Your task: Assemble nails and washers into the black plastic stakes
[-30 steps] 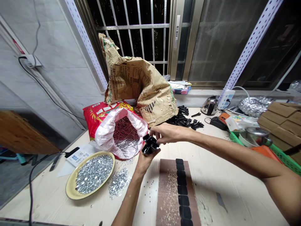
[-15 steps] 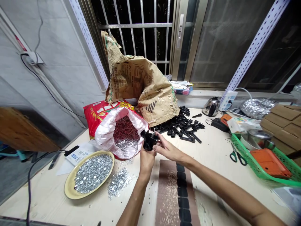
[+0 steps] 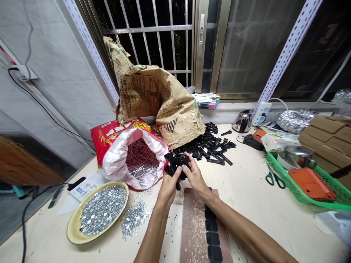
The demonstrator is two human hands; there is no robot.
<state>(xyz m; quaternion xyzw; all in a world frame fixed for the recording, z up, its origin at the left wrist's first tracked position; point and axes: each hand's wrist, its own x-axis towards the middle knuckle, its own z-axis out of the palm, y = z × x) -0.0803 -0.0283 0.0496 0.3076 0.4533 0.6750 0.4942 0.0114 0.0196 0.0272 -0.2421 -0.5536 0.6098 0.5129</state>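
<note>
My left hand [image 3: 168,188] is closed around a bunch of black plastic parts [image 3: 175,165], held up over the table. Closed against the right side of the same bunch is my right hand [image 3: 194,175], with both thumbs close together on the near side. A thin metal pin seems to stick out below the bunch. Just beyond the hands, more black plastic parts [image 3: 216,148] lie in a loose pile. Under the wrists sits a brown board [image 3: 192,226] with a row of black rounded squares [image 3: 212,239] along it.
A yellow dish [image 3: 71,229] of metal washers stands at left, loose washers [image 3: 134,219] beside it. Behind is an open red-and-white sack [image 3: 112,153] of long nails [image 3: 141,157]. A torn paper sack [image 3: 178,109] leans at the window. Scissors [image 3: 275,178] and a green basket [image 3: 294,193] lie right.
My right hand has closed in on the bunch, its thumb now beside my left thumb. The bunch has turned in my hands. The whole view has shifted slightly.
</note>
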